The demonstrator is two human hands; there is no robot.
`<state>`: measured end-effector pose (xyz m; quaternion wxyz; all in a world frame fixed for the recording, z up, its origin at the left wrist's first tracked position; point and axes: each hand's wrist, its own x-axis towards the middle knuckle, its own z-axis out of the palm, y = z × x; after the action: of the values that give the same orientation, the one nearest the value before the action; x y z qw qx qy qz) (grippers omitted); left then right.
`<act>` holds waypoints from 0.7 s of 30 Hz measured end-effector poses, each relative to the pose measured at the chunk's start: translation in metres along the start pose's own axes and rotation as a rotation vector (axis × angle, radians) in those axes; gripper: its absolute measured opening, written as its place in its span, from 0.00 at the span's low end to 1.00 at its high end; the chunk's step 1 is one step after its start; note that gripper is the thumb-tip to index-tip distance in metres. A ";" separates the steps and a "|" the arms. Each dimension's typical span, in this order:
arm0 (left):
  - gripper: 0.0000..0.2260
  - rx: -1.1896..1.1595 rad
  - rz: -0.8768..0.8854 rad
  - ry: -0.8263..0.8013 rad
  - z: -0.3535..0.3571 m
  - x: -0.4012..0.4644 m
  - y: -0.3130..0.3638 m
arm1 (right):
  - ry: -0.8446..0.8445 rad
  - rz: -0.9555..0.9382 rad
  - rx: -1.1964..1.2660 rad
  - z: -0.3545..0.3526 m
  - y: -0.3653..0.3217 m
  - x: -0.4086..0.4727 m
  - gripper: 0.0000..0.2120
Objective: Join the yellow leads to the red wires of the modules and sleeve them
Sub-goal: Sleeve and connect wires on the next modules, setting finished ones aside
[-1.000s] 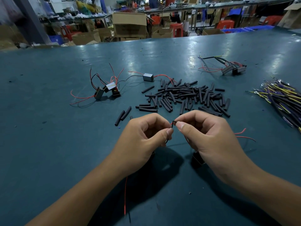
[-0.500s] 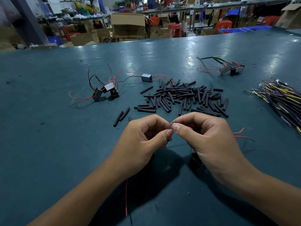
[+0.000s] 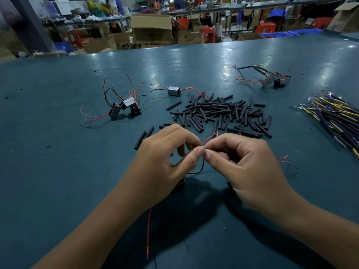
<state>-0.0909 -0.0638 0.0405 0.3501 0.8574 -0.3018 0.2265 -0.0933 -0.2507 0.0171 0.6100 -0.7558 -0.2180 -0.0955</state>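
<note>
Head view, looking down on a teal table (image 3: 58, 162). Left hand (image 3: 165, 162) and right hand (image 3: 242, 164) meet at centre, thumbs and forefingers tip to tip. Both pinch a thin red wire (image 3: 208, 139), whose short end rises from the pinch toward the far side. A thin black wire (image 3: 201, 167) loops down from the same pinch toward a dark module (image 3: 179, 184) lying mostly hidden under the left hand. Whether a yellow lead is in the pinch cannot be told. Another red wire end (image 3: 148, 233) runs out from beneath the left wrist toward the near edge, and two more red ends (image 3: 285, 160) show just right of the right hand.

A loose heap of black sleeves (image 3: 223, 113) lies just beyond the hands; two separate sleeves (image 3: 143, 136) rest near the left hand. A bundle of yellow leads (image 3: 334, 117) mixed with dark ones, ring terminals at the far ends, sits at the right edge of the table. A cluster of three modules (image 3: 126, 107) with red and black wires lies far left; a single grey module (image 3: 173, 91) lies between that cluster and the heap. Two further modules (image 3: 275, 81), with wires trailing left, lie far right. Cardboard boxes (image 3: 151, 26) and red stools (image 3: 207, 33) stand beyond the table.
</note>
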 end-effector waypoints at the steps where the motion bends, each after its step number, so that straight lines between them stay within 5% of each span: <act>1: 0.06 0.029 0.019 -0.010 -0.002 0.001 0.000 | -0.009 -0.016 -0.024 0.000 0.000 0.000 0.03; 6: 0.07 0.064 -0.038 -0.082 -0.008 0.001 0.004 | -0.014 -0.113 -0.190 0.001 -0.007 -0.002 0.02; 15: 0.08 -0.713 -0.825 -0.198 -0.004 0.001 0.012 | -0.058 -0.263 -0.383 0.003 -0.010 0.000 0.02; 17: 0.08 -0.715 -0.764 -0.172 -0.006 0.000 0.010 | -0.052 -0.232 -0.333 0.002 -0.008 0.001 0.03; 21: 0.05 -0.212 -0.220 -0.109 -0.022 -0.002 -0.002 | -0.047 -0.142 -0.219 -0.002 -0.005 0.004 0.03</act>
<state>-0.0947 -0.0463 0.0527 0.4446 0.8545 -0.2467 0.1068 -0.0916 -0.2510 0.0236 0.5101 -0.8027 -0.2733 -0.1440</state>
